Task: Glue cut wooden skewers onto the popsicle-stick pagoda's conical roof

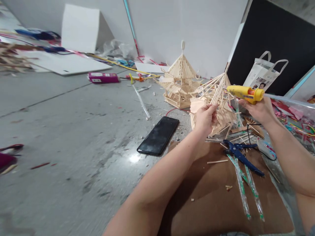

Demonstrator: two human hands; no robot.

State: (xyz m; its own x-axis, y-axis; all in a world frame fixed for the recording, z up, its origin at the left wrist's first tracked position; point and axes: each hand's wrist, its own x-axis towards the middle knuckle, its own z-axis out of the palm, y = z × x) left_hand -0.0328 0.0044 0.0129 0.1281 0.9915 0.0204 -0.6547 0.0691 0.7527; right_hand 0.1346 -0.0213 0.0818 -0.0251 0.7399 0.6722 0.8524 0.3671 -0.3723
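Observation:
My left hand (205,118) grips a half-built model of thin wooden sticks (219,98), a pointed roof shape, and holds it up over the brown cardboard (211,203). My right hand (258,109) is shut on a yellow glue gun (244,92) whose nozzle points left at the upper sticks of the model. Its black cord hangs down to the floor.
A finished stick pagoda (180,82) stands behind on the grey floor. A black phone (159,135) lies left of my left arm. Blue pliers (240,154), wrapped chopsticks (242,190) and loose sticks lie on the cardboard. A white paper bag (264,73) and coloured clutter sit at right.

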